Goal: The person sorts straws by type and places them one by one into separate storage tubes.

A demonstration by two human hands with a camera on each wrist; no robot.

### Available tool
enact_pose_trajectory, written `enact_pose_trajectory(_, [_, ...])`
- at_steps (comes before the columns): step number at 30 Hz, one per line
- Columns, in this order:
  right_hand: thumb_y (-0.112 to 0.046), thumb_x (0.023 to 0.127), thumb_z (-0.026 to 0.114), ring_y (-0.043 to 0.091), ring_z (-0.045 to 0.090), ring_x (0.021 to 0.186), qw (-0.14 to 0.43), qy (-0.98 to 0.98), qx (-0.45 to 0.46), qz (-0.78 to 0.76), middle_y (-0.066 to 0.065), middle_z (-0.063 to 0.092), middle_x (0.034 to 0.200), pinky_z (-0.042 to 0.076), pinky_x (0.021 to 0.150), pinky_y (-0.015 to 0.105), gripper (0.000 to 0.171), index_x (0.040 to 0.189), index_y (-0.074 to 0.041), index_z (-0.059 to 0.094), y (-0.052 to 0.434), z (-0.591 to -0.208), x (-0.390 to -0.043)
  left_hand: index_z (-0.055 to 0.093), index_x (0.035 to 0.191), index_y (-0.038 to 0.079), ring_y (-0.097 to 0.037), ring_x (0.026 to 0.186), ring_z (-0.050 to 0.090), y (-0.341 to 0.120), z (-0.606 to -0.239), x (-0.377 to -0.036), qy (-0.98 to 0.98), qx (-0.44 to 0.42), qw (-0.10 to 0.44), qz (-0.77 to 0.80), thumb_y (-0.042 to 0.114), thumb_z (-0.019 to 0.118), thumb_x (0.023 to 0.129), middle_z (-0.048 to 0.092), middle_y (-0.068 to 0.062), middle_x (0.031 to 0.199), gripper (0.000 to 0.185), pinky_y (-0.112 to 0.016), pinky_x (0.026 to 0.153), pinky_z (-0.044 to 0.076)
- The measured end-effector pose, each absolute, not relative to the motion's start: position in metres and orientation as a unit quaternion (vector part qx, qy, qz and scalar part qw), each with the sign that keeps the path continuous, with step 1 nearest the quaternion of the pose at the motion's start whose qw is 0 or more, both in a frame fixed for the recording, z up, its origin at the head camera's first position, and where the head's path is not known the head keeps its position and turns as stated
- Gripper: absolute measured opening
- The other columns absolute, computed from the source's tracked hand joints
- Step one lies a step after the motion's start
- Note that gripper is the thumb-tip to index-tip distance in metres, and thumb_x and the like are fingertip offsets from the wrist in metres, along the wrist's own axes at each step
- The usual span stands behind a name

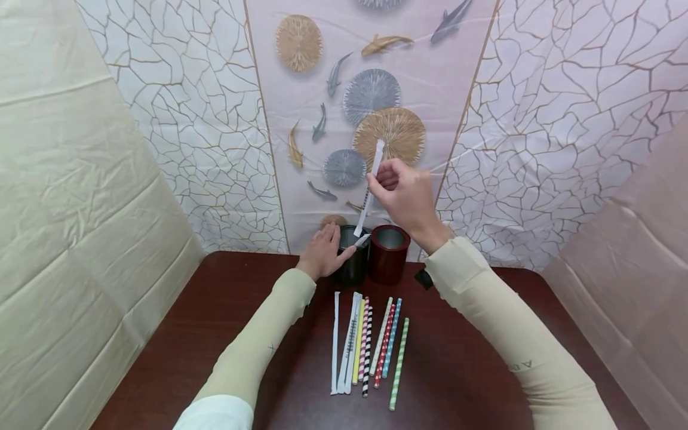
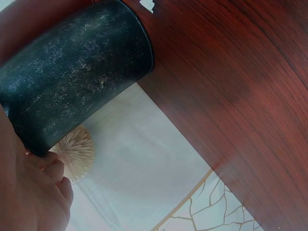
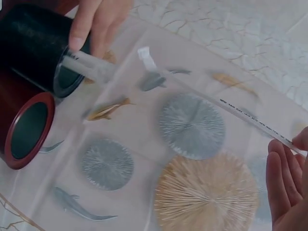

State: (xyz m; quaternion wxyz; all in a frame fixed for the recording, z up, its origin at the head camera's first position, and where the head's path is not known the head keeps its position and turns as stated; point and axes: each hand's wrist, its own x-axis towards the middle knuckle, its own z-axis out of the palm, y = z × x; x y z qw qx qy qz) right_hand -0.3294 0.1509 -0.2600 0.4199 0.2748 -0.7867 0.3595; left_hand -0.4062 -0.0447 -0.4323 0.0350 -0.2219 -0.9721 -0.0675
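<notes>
Dark red cup (image 1: 389, 253) on a reddish-brown wooden table (image 1: 473, 370), row of patterned paper straws (image 1: 371, 343) laid side by side, fish-and-lily-pad backdrop (image 1: 371, 95) behind

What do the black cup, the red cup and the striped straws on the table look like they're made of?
Black cup: probably metal or hard plastic, with a mottled, speckled matte coating. Red cup: smooth dark red outside, pale grey lining, likely lacquered metal or plastic. Striped straws: apparently paper, judging by the matte spiral stripes.
</notes>
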Motion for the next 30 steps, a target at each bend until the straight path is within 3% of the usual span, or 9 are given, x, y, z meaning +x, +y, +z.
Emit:
enact_pose_trajectory(19, [-0.01, 0.095, 0.075, 0.03, 0.079, 0.073, 0.448, -0.78, 0.224, 0.377, 0.018, 0.08, 0.084, 0.066, 0.068, 0.041, 0.015, 0.095, 0.006, 0.074, 0.139, -0.327, -0.386, 0.018, 0.167, -0.001, -0.032, 0.165, 0.018, -0.045, -0.432, -0.406, -0.97, -0.226, 0.04, -0.074, 0.066, 0.025, 0.11, 0.019, -0.02, 0.176, 0.089, -0.044, 0.135, 0.019])
enact_pose_trajectory(26, [-0.025, 0.093, 0.083, 0.032, 0.08, 0.097, 0.383, -0.823, 0.19, 0.374, 0.021, 0.08, 0.104, 0.065, 0.087, 0.044, 0.038, 0.114, 0.005, 0.074, 0.134, -0.344, -0.388, 0.017, 0.168, 0.0, -0.032, 0.166, 0.018, -0.044, -0.43, -0.405, -0.972, -0.223, 0.037, -0.064, 0.067, 0.023, 0.11, 0.018, -0.019, 0.177, 0.089, -0.044, 0.135, 0.018])
enact_pose_trajectory(30, [-0.027, 0.093, 0.084, 0.034, 0.079, 0.1, 0.384, -0.814, 0.191, 0.391, 0.021, 0.08, 0.108, 0.064, 0.091, 0.045, 0.043, 0.118, 0.006, 0.073, 0.137, -0.341, -0.382, 0.018, 0.168, 0.0, -0.032, 0.166, 0.018, -0.045, -0.43, -0.405, -0.971, -0.225, 0.038, -0.066, 0.067, 0.024, 0.11, 0.019, -0.02, 0.176, 0.089, -0.044, 0.135, 0.018])
